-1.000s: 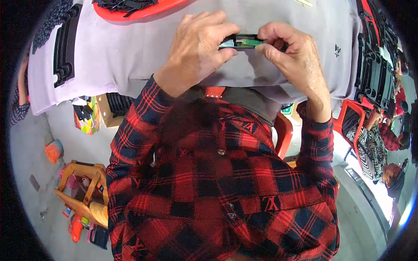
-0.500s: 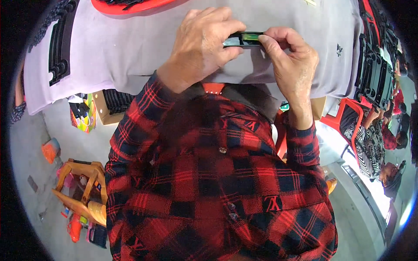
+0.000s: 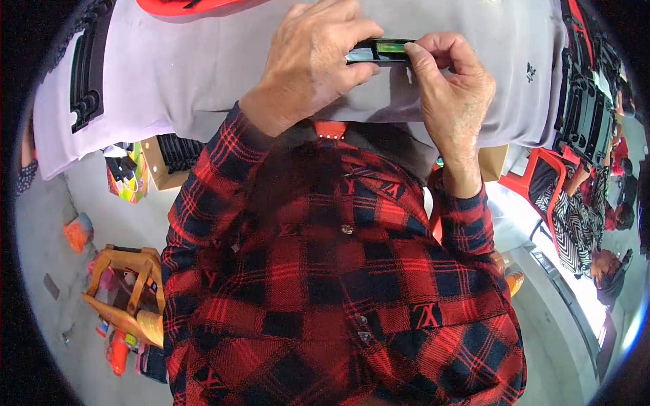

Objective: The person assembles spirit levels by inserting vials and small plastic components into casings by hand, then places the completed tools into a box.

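A narrow black bar [image 3: 369, 51] with a shiny green-yellow insert [image 3: 391, 48] lies across between my hands, above the grey tablecloth. My left hand [image 3: 315, 57] is closed round the bar's left part, its fingers on the far edge and the thumb on the near edge. A pale, reflective patch shows beside that thumb. My right hand [image 3: 450, 78] pinches the bar's right end, with the thumb tip beside the green-yellow insert. The fingers cover both ends of the bar.
A red tray [image 3: 189, 7] stands at the far left of the cloth-covered table [image 3: 169, 74]. Black strips lie at the left [image 3: 88, 74] and right [image 3: 582, 115] edges. A box of black pieces [image 3: 177, 154] is below the table; a wooden stool [image 3: 128, 284] stands lower left. Other people sit at right.
Both hands and the bar have shifted slightly away from me. The right thumb has moved a little, showing more of the green-yellow insert. My grip otherwise looks the same.
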